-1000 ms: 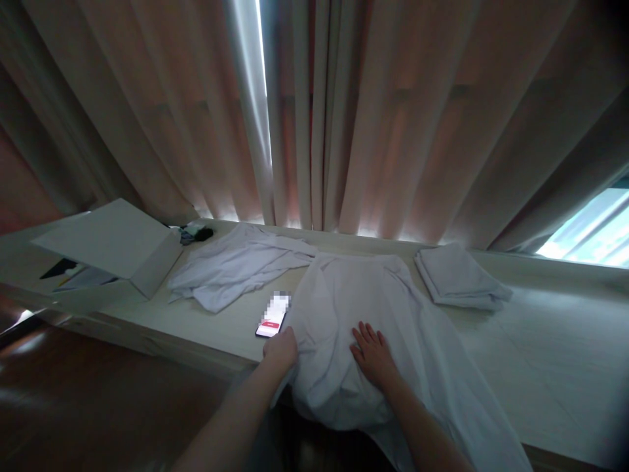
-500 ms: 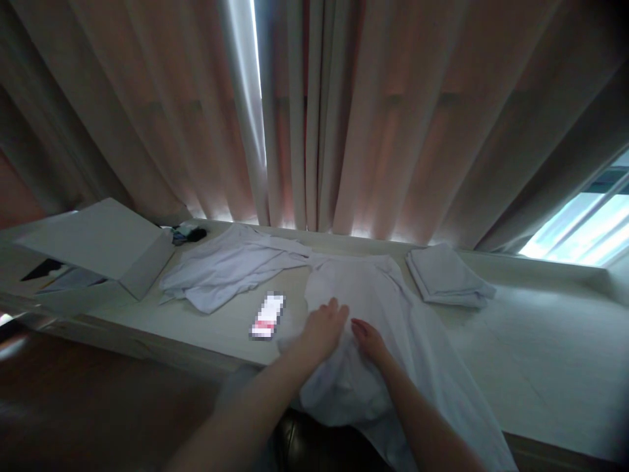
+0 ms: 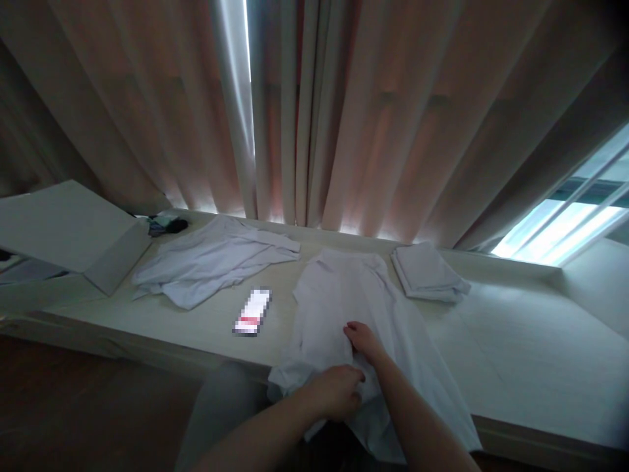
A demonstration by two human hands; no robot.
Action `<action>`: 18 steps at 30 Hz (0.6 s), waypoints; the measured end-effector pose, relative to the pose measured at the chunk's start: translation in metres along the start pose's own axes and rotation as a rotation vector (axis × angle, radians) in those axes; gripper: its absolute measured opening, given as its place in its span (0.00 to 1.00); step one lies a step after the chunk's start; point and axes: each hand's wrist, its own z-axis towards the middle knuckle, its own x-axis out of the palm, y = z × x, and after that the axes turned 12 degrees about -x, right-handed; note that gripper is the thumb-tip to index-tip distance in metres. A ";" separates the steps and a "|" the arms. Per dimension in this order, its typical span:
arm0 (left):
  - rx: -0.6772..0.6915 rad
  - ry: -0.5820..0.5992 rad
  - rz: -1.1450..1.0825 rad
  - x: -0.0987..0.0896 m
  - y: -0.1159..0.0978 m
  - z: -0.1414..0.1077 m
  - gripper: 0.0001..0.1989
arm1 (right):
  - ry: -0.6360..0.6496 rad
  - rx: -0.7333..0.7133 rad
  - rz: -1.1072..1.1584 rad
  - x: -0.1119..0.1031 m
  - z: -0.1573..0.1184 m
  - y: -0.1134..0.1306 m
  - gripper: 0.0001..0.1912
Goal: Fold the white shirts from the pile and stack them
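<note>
A white shirt (image 3: pixel 324 308) lies spread on the pale surface, its lower part hanging over the front edge. My left hand (image 3: pixel 341 391) is low on the shirt near that edge, fingers curled together; whether cloth is pinched in them is too small to tell. Farther up the shirt front is my right hand (image 3: pixel 362 341), its fingertips drawn together on the cloth. Left of the shirt lies a phone-like item (image 3: pixel 253 312) with a pixelated face.
A second white shirt (image 3: pixel 211 262) lies crumpled at the left, and a folded white cloth (image 3: pixel 428 272) at the right. An open white box (image 3: pixel 69 226) stands far left beside small dark items (image 3: pixel 170 224). Curtains (image 3: pixel 393 131) hang behind.
My left hand has moved down the shirt toward the front edge and its fingers have curled. My right hand stays near the shirt's middle. The view has shifted slightly right.
</note>
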 end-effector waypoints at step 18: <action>-0.420 -0.166 0.185 -0.019 0.085 -0.020 0.22 | -0.028 0.084 -0.098 -0.003 -0.004 -0.024 0.22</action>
